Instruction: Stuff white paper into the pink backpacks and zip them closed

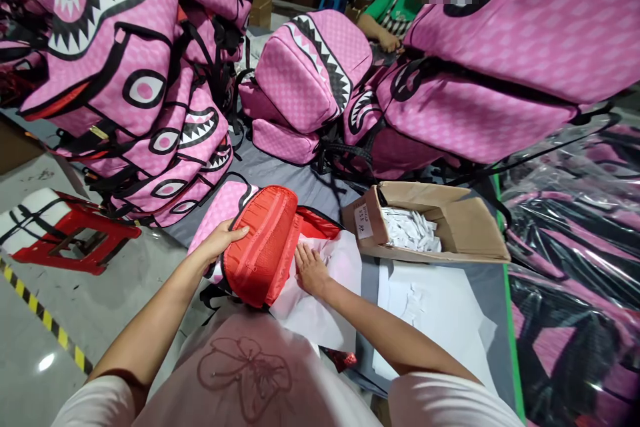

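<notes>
Behind the cardboard box (450, 227) of white slips, pink backpacks (310, 80) pile; well left of it, a red stool (75, 237)

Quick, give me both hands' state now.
Left hand: gripping the open backpack's red-lined flap.
Right hand: open, flat on the white paper.

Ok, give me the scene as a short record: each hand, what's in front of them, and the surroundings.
left hand: holds open the red-lined flap of a pink backpack
right hand: flat on white paper in the opening
cardboard box: right of it, holds white slips
paper stack: beside the box
surroundings: piled pink backpacks; another person behind them
</notes>
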Tool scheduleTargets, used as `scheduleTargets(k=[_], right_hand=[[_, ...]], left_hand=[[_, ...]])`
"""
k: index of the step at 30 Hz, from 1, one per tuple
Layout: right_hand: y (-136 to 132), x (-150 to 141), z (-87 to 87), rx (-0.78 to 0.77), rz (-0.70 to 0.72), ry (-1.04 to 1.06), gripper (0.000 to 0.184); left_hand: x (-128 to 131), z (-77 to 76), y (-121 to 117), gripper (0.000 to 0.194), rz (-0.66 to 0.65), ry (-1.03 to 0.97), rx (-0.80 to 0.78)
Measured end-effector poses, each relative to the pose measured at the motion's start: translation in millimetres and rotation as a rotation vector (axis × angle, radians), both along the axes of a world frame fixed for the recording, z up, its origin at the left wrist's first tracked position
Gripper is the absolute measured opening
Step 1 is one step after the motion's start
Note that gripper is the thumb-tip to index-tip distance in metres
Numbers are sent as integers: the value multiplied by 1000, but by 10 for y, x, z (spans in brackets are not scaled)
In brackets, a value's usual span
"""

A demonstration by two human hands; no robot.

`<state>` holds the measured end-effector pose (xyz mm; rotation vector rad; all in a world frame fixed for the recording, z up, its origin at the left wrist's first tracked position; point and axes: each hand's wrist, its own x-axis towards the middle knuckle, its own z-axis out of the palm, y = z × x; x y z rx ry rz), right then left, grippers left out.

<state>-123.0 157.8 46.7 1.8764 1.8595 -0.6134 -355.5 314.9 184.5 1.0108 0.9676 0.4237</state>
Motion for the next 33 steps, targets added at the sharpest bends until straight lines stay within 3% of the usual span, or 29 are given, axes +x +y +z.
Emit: scheduleTargets(k=[9, 14, 22, 25, 30, 33], right_hand=[[301, 114, 137, -129, 8, -32, 89], [197, 0, 247, -199, -10, -86, 91], [77, -30, 332, -113, 11, -102, 87], [117, 15, 322, -83, 15, -115, 90], [113, -37, 266, -267, -105, -60, 95], [118, -56, 272, -177, -90, -99, 88]], left_hand=[[13, -14, 25, 67, 4, 10, 2], [-23, -28, 25, 66, 3, 15, -5], [-43, -84, 40, 65, -23, -15, -14], [-34, -51, 38, 65, -38, -11, -14], [-28, 3, 18, 63, -25, 2, 11], [-35, -13, 6, 64, -2, -9, -4]])
